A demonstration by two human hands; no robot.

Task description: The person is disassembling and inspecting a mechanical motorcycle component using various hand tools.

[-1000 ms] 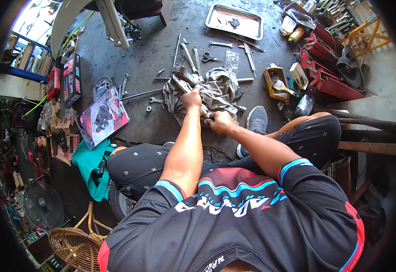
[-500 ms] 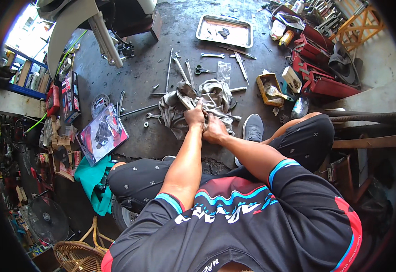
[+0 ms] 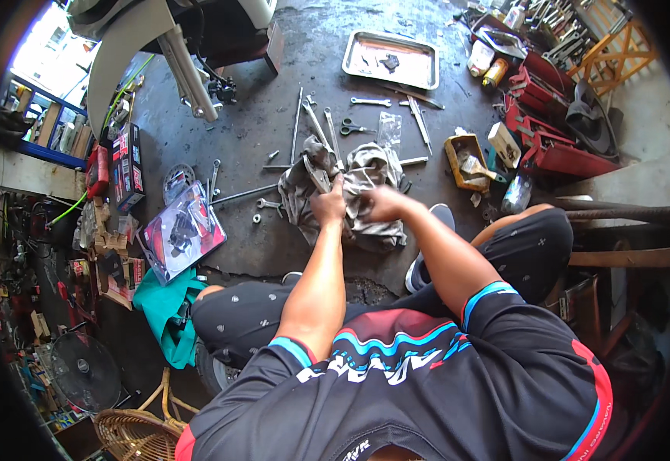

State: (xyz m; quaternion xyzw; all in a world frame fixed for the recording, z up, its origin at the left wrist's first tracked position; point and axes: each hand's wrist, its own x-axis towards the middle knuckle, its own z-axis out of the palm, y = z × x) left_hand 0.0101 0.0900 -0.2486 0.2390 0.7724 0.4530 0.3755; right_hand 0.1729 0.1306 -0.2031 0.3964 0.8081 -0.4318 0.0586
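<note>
A crumpled grey, stained rag (image 3: 381, 237) is bunched on the dark floor in front of me. My left hand (image 3: 329, 204) is closed on a flat grey metal part (image 3: 320, 178) that lies amid the rag's folds; its exact kind is not clear. Its thumb points forward along the part. Just to the right, my right hand (image 3: 385, 203) hovers over the rag with curled fingers, slightly blurred. Whatever its fingertips pinch is too small to make out. Beyond the rag lie several wrenches (image 3: 371, 102) and black-handled scissors (image 3: 356, 127).
A metal tray (image 3: 392, 60) with a dark part stands ahead. At right are a yellow box with a brush (image 3: 467, 162) and red toolboxes (image 3: 554, 146). A clear-fronted package (image 3: 182, 233) and a brake disc (image 3: 177, 183) lie left. A motorcycle's fork (image 3: 185, 73) stands upper left.
My right hand has drawn away from my left hand, rightward and slightly forward over the rag. The left hand keeps its hold. The whole view has shifted slightly.
</note>
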